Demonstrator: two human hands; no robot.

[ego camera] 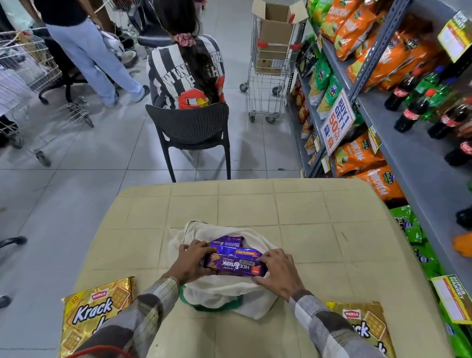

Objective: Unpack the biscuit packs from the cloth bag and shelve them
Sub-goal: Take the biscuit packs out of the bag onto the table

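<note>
The purple Hide & Seek biscuit pack [234, 266] sits in the open mouth of the white cloth bag [223, 293], which lies on the beige surface [255, 207] toward its 6 o'clock edge; more purple packs [227, 240] lie just behind it at 12 o'clock. It is probably light and fairly stiff along its length; the film wrap looks slick, and the biscuits inside would likely crack under a squeeze, so a hold at the two short ends with even pressure suits it best. That is how it is held: the left hand [193, 261] curls its fingers round the 9 o'clock end, the right hand [276, 271] round the 3 o'clock end; both forearms come in from 6 o'clock, palms down, wrists low over the cloth. A gold Krack Jack pack [96, 314] lies at 8 o'clock of the bag, a second Krack Jack pack [364, 325] at 4 o'clock; the grey shelf [421, 161] stands at 2 o'clock.
</note>
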